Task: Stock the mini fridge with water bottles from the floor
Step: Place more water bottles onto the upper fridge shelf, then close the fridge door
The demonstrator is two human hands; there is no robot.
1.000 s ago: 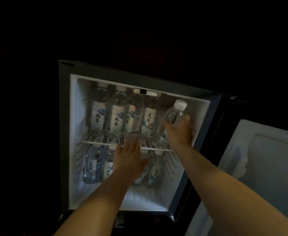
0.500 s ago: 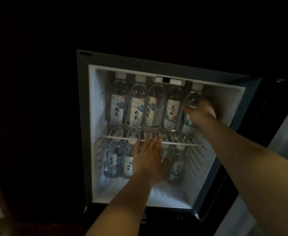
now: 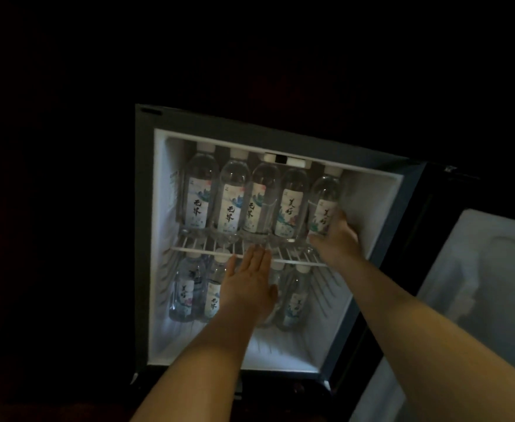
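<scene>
The open mini fridge [image 3: 372,190] glows in a dark room. Several labelled water bottles stand in a row on its wire shelf [image 3: 207,249]. My right hand [image 3: 338,236] grips the lower part of the rightmost water bottle [image 3: 324,196], which stands upright at the right end of that row. My left hand [image 3: 248,287] is held flat with straight fingers just in front of the shelf's front edge, holding nothing. Several more bottles [image 3: 186,292] stand on the fridge floor below, partly hidden behind my left hand.
The fridge door [image 3: 488,284] hangs open at the right, its pale inner lining facing me. The front part of the fridge floor [image 3: 274,351] is white and bare. Everything around the fridge is too dark to make out.
My right hand has carried the bottle from in front of the fridge onto the upper shelf and slid down its body. My left hand has stayed in front of the shelf.
</scene>
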